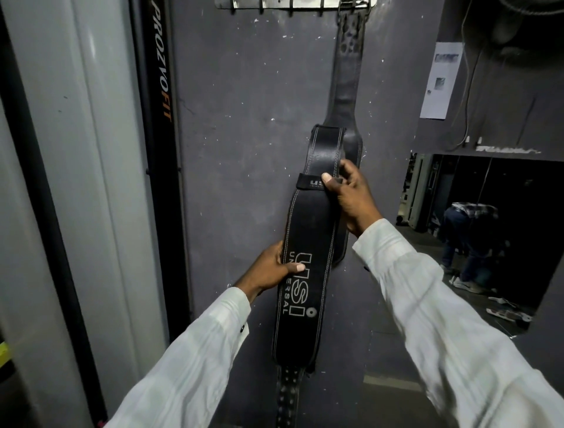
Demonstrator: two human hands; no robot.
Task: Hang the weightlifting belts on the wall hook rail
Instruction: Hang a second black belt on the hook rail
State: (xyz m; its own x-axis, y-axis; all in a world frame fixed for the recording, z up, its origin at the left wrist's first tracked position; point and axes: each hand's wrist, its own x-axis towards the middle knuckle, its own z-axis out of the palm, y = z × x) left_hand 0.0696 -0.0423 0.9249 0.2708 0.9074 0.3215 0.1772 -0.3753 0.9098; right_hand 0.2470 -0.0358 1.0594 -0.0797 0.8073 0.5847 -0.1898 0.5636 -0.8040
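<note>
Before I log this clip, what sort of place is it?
Probably a gym: the left hand and right hand hold a lifting belt, a second belt hangs from a wall hook rail, and a fitness-branded machine post stands at left.

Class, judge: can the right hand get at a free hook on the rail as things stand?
Probably yes: the right hand grips the held belt, but bare wall leads up to free hooks beside the hanging belt.
</note>
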